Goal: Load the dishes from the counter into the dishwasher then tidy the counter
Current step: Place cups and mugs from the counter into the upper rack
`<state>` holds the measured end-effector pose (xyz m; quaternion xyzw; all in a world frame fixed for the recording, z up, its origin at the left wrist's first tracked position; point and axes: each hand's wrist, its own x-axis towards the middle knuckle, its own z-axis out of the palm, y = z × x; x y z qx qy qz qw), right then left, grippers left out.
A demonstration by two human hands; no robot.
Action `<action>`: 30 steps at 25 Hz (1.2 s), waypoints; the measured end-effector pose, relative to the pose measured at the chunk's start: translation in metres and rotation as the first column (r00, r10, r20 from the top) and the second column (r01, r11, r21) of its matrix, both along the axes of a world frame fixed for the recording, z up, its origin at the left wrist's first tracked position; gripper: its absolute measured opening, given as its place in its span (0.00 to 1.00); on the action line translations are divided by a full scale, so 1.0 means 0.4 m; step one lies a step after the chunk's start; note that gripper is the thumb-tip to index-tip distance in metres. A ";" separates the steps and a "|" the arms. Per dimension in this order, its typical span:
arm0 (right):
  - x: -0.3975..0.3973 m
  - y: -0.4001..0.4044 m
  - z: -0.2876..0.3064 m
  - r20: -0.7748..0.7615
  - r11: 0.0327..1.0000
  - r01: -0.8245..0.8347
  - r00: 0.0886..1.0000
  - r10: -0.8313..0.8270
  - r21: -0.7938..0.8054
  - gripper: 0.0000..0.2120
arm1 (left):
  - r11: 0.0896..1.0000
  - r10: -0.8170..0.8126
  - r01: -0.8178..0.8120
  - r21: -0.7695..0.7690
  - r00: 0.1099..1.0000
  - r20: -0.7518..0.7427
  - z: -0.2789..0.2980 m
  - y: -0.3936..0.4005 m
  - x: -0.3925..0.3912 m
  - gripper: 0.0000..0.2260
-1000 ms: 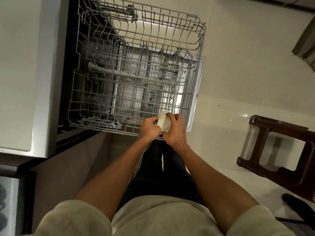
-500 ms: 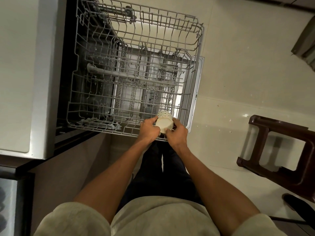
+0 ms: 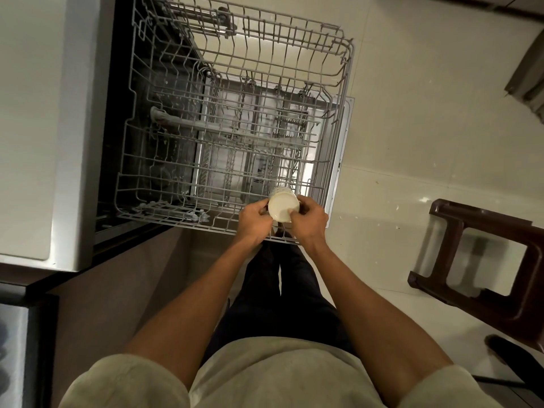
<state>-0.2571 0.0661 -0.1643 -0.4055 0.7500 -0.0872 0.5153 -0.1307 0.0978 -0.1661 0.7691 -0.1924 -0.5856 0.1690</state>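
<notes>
I hold the cup [image 3: 283,207] between left hand [image 3: 255,222] and right hand [image 3: 309,220], fingers pinching its sides, above the rack [image 3: 235,119] near corner.

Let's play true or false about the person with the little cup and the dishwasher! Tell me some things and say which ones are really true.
1. Both hands hold the cream cup. True: the left hand and the right hand grip it from either side.
2. The wire rack is full of plates. False: no dishes show in it.
3. The rack is pulled out of the dishwasher. True.
4. A brown stool stands on the floor at the right. True.
5. The cup sits at the far corner of the rack. False: it is held at the near edge.
</notes>
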 end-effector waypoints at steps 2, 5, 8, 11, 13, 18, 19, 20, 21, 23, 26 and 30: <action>0.001 -0.017 0.002 0.027 0.998 0.058 0.998 -0.058 -0.001 0.20 | 0.997 0.066 -0.066 -0.030 0.998 -0.002 0.012 -0.015 0.002 0.24; 0.005 -0.050 0.003 0.035 0.996 0.086 0.996 -0.086 0.003 0.21 | 0.996 0.081 -0.080 -0.038 0.997 0.009 0.020 -0.053 0.008 0.21; 0.005 -0.079 -0.002 -0.011 0.997 0.075 0.997 -0.074 0.012 0.21 | 0.999 0.029 -0.028 -0.020 0.999 0.024 0.030 -0.081 0.010 0.19; -0.004 -0.094 -0.005 -0.023 0.998 0.064 0.998 -0.064 0.029 0.21 | 1.000 0.001 -0.001 -0.019 1.000 0.031 0.037 -0.088 0.010 0.20; -0.011 -0.095 -0.006 0.002 0.998 0.053 0.999 -0.053 0.043 0.21 | 1.000 -0.007 0.007 -0.020 1.000 0.026 0.040 -0.087 0.011 0.25; -0.019 -0.085 -0.010 0.020 0.998 -0.038 0.999 0.037 0.058 0.22 | 0.995 -0.087 0.089 -0.053 0.995 0.037 0.049 -0.083 0.004 0.26; -0.021 -0.082 -0.009 0.004 0.996 -0.061 0.998 0.061 0.060 0.22 | 0.994 -0.092 0.094 -0.055 0.994 0.052 0.048 -0.083 0.005 0.24; -0.021 -0.077 -0.006 -0.007 0.994 -0.083 0.997 0.083 0.065 0.21 | 0.994 -0.094 0.097 -0.044 0.993 0.069 0.048 -0.081 0.006 0.23; -0.023 -0.069 -0.005 -0.011 0.993 -0.101 0.995 0.102 0.068 0.20 | 0.995 -0.098 0.100 -0.024 0.992 0.086 0.045 -0.077 0.009 0.22; -0.026 -0.047 -0.004 -0.014 0.989 -0.123 0.992 0.125 0.077 0.19 | 0.993 -0.118 0.118 0.011 0.988 0.095 0.042 -0.063 0.012 0.21; -0.031 -0.017 -0.015 -0.024 0.987 -0.140 0.990 0.142 0.082 0.14 | 0.989 -0.150 0.148 0.029 0.985 0.090 0.027 -0.036 0.016 0.22; -0.029 -0.017 -0.008 -0.097 0.968 -0.243 0.964 0.249 0.069 0.18 | 0.996 -0.089 0.088 0.014 0.993 0.076 0.021 -0.024 0.011 0.23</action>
